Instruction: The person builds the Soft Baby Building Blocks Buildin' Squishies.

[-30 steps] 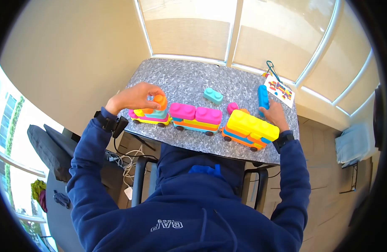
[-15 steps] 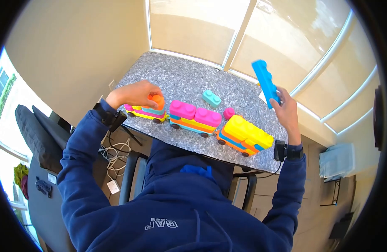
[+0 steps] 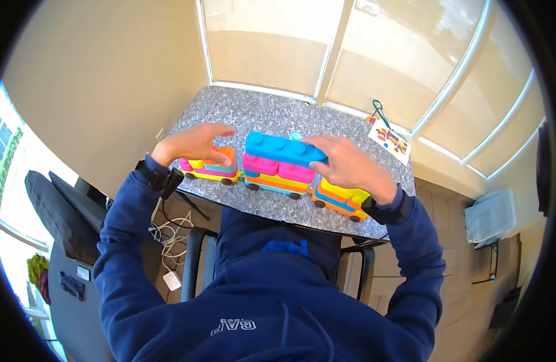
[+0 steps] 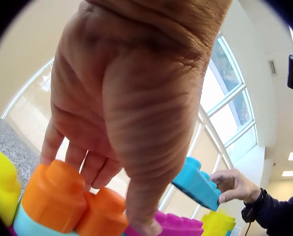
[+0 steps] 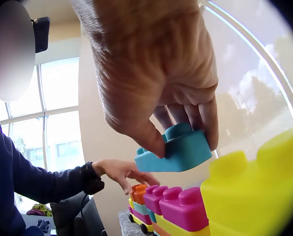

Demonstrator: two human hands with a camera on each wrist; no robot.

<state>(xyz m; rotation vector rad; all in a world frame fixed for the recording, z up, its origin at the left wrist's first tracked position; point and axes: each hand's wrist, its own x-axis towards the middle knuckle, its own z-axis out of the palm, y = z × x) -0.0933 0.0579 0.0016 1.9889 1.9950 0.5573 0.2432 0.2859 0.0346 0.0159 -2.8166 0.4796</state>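
Observation:
My right hand pinches one end of a long blue building block, thumb on the near side and fingers on the far side. The block is held over the middle train car, whose top carries two pink blocks. At the left, my left hand hovers around the front car, thumb and fingers spread apart around its orange blocks. Under the right forearm stands the rear car, topped with yellow blocks and partly hidden by that hand.
A small teal block shows behind the blue one. On the speckled table, a picture card lies at the far right beside a teal loop of cord. Windows border the table's back edge.
My right hand has picked up the blue block from the table's right side, raised it and carried it left over the middle car. The left hand's fingers have spread off the orange block.

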